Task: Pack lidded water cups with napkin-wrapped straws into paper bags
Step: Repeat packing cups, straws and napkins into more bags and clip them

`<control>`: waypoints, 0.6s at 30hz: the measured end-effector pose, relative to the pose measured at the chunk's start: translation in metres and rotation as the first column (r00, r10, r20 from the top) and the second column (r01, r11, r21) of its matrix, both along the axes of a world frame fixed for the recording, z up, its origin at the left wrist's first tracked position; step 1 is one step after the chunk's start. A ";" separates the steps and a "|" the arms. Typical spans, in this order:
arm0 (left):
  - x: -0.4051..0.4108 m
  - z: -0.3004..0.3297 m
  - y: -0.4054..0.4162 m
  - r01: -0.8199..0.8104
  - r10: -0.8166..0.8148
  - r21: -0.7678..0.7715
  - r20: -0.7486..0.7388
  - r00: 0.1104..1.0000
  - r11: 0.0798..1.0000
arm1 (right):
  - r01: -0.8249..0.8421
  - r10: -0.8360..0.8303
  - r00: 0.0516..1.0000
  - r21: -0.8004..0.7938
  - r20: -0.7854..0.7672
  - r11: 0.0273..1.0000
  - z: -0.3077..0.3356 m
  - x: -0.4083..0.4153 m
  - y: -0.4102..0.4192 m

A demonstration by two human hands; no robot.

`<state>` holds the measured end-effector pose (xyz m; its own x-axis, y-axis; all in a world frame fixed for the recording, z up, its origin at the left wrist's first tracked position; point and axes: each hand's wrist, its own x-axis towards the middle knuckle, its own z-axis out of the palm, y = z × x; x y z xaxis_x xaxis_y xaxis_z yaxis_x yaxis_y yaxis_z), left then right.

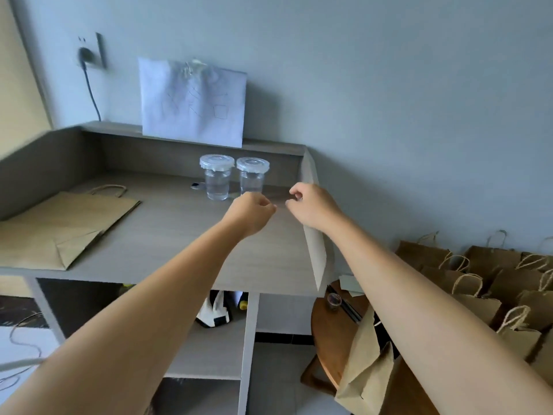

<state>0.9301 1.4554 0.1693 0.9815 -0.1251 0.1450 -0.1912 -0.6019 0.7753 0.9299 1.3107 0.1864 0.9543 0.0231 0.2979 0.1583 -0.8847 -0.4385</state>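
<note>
Two clear lidded cups of water stand side by side at the back of the grey desk [167, 229], the left cup [216, 178] and the right cup [252, 177]. My left hand [253, 212] hovers just in front of the right cup, fingers curled in. My right hand [311, 206] is level with it a little to the right, near the desk's raised side panel [315, 256], fingers also curled. Nothing shows in either hand. A flat brown paper bag [65, 226] lies on the desk's left part. No straw or napkin is visible.
Several upright brown paper bags [478, 283] crowd the floor at the right. A wooden stool [326, 333] beside the desk carries another bag [368, 372] and a small cup [333, 301]. A white sheet [194, 103] leans on the back ledge. A small object [196, 185] lies behind the cups.
</note>
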 end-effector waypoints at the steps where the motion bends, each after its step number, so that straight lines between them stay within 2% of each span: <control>1: 0.010 -0.002 0.006 -0.028 0.028 0.030 -0.009 1.000 0.999 | -0.021 0.021 1.000 -0.016 -0.006 1.000 0.000 0.012 0.006; 4: 0.051 -0.003 0.017 -0.092 0.095 0.106 -0.019 0.995 0.990 | -0.077 0.075 0.997 -0.070 -0.029 0.995 0.009 0.056 0.017; 12: 0.155 -0.010 0.027 -0.172 0.186 0.181 -0.063 0.981 0.968 | -0.165 0.152 0.983 -0.143 -0.098 0.976 0.023 0.167 0.037; 18: 0.209 -0.026 0.024 -0.165 0.196 0.201 -0.145 0.970 0.966 | -0.148 0.113 0.973 -0.168 -0.203 0.974 0.014 0.228 0.042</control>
